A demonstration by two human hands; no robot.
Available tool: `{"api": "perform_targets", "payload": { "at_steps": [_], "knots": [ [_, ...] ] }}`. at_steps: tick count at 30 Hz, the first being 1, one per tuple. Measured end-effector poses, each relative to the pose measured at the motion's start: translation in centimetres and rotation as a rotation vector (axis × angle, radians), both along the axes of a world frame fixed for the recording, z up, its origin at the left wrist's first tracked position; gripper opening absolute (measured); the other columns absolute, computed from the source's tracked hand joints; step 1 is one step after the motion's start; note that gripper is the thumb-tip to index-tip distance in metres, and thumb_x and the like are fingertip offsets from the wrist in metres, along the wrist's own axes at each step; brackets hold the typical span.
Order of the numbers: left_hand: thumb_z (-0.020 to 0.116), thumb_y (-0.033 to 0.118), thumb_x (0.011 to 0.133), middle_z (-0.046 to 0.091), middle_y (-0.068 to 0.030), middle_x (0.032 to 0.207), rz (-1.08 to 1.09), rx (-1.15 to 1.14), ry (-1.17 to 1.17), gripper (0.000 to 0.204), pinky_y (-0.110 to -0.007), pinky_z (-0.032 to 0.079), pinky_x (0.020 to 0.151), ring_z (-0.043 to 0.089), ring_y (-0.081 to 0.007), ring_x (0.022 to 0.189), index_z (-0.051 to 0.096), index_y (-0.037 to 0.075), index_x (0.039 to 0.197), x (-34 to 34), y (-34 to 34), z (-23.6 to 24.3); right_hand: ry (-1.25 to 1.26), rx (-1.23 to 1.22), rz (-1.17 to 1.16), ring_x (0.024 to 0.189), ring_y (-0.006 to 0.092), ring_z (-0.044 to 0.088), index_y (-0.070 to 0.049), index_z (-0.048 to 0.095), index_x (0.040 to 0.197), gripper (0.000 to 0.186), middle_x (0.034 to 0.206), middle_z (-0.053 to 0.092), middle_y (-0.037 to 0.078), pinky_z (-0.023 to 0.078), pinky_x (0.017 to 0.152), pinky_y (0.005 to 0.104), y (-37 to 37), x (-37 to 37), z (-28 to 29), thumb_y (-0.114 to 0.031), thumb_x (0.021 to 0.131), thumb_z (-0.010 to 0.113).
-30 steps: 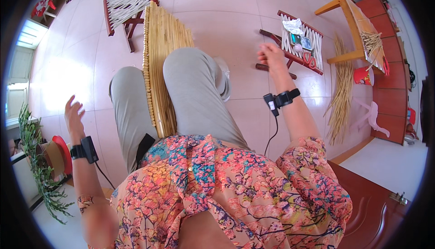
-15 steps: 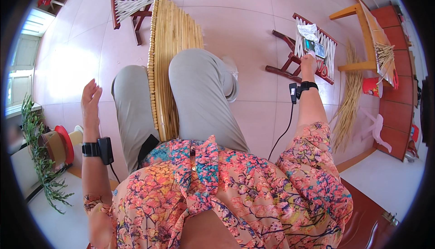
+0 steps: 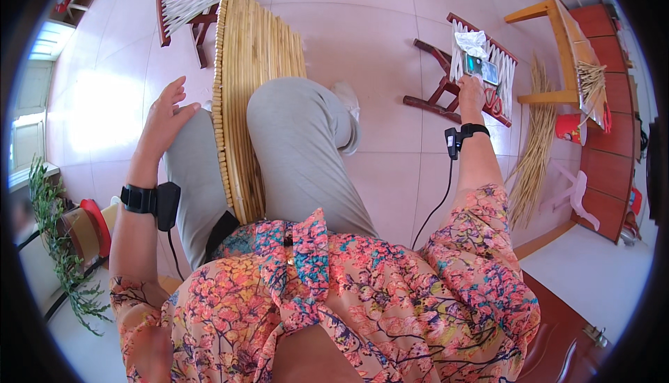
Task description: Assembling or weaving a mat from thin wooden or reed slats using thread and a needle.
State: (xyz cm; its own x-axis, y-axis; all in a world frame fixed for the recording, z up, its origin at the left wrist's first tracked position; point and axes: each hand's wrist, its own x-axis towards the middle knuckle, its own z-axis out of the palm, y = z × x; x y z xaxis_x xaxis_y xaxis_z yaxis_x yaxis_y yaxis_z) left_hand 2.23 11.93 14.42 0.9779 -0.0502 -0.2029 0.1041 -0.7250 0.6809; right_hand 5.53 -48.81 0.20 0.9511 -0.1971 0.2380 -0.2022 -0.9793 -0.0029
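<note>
Between my legs rests a mat of pale straw stalks bound side by side, its row of knotted ends along the left edge. My left hand is beside my left knee, fingers apart from the thumb and holding nothing. My right hand reaches to a folding stool with white cord webbing. Its fingers are curled in at the near edge of a phone; whatever they hold is hidden. Red-handled scissors lie just right of that hand, and a crumpled white tissue lies beyond the phone.
Another corded stool stands far left. Loose straw stalks lie on the floor at right, near a wooden bench and a red bucket. A green plant is at left. Cables trail from both wrist straps.
My left hand has moved forward and right, closer to my left knee. The right hand stays at the stool, near the phone. The view has shifted slightly.
</note>
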Motion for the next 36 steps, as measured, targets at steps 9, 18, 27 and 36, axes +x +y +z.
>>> {"api": "perform_targets", "payload": {
  "at_steps": [9, 18, 27, 36],
  "knots": [
    [0.060, 0.033, 0.079, 0.058, -0.0169, 0.099, -0.146, 0.240, 0.285, 0.063, -0.033, 0.045, 0.078, 0.058, -0.0228, 0.087, 0.036, 0.003, 0.128, 4.6, -2.3, -0.6, 0.009, -0.054, 0.072, 0.082, 0.0295, 0.057, -0.011, 0.059, 0.083, 0.009, 0.082, 0.057, 0.010, 0.046, 0.070, 0.0399, -0.1, 0.1, -0.3, -0.012, 0.079, 0.051],
    [0.064, 0.030, 0.076, 0.060, -0.0096, 0.082, -0.174, -0.109, 0.441, 0.044, -0.029, 0.049, 0.056, 0.060, -0.0169, 0.074, 0.051, 0.000, 0.104, 6.3, -3.9, -2.3, 0.057, 0.100, 0.032, 0.098, 0.0326, 0.051, -0.010, 0.054, 0.108, 0.029, 0.101, 0.056, 0.015, 0.042, 0.082, 0.0412, -0.1, -1.1, -0.3, -0.009, 0.079, 0.054],
    [0.061, 0.016, 0.073, 0.056, -0.0052, 0.069, -0.313, -0.088, 0.263, 0.024, -0.027, 0.045, 0.052, 0.053, -0.0137, 0.059, 0.057, -0.003, 0.087, 10.1, -2.9, -7.1, -0.041, 0.478, 0.098, 0.094, 0.0264, 0.055, 0.000, 0.053, 0.110, 0.037, 0.112, 0.052, 0.019, 0.046, 0.078, 0.0330, -3.0, -1.1, -1.7, -0.015, 0.077, 0.060],
    [0.062, 0.016, 0.073, 0.061, -0.0102, 0.079, -0.012, -0.245, 0.036, 0.030, -0.028, 0.049, 0.061, 0.060, -0.0160, 0.068, 0.057, -0.004, 0.095, 8.7, 1.4, -1.3, 0.061, 0.989, 0.192, 0.078, 0.0093, 0.055, -0.005, 0.047, 0.121, 0.040, 0.106, 0.052, 0.008, 0.046, 0.062, 0.0196, 10.5, -1.3, 11.6, -0.014, 0.083, 0.057]
  ]
}}
